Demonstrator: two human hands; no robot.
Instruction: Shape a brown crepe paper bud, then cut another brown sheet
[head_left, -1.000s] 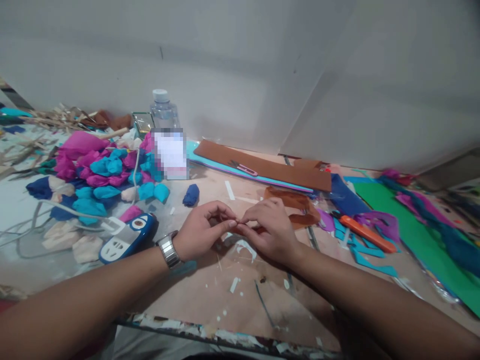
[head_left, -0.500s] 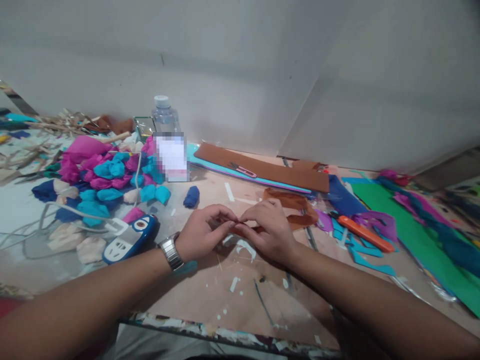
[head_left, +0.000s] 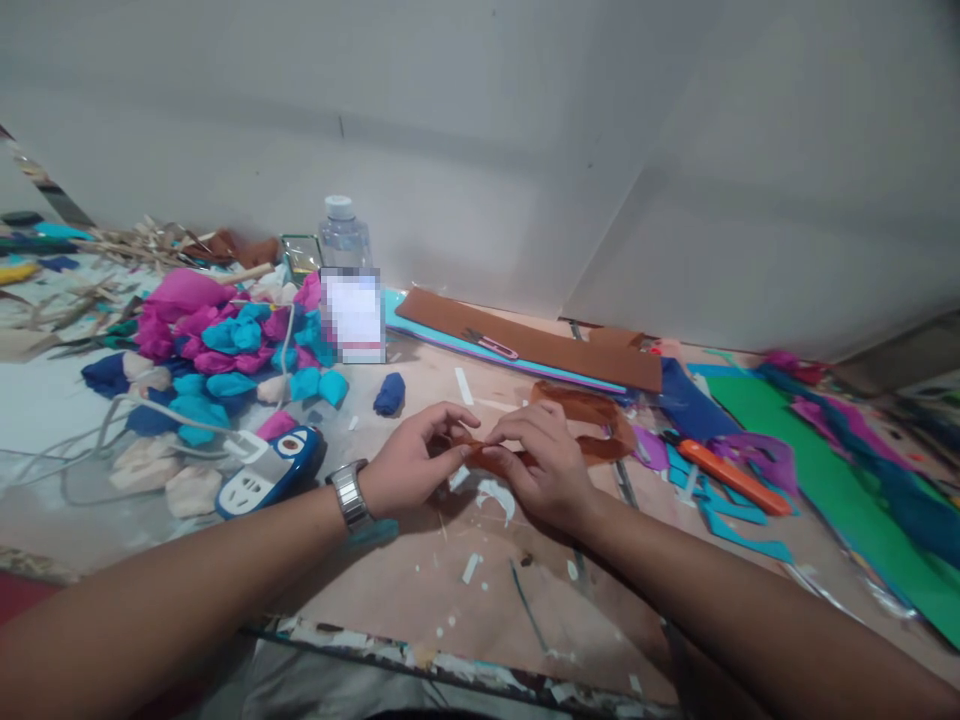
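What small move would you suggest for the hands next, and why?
Perhaps the left hand should ease its fingertips slightly outward along the brown material while the right hand holds firm, since both pinch it close together and hide much of it.

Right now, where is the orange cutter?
In the head view, the orange cutter lies right of the right hand, beside the purple piece and blue scraps.
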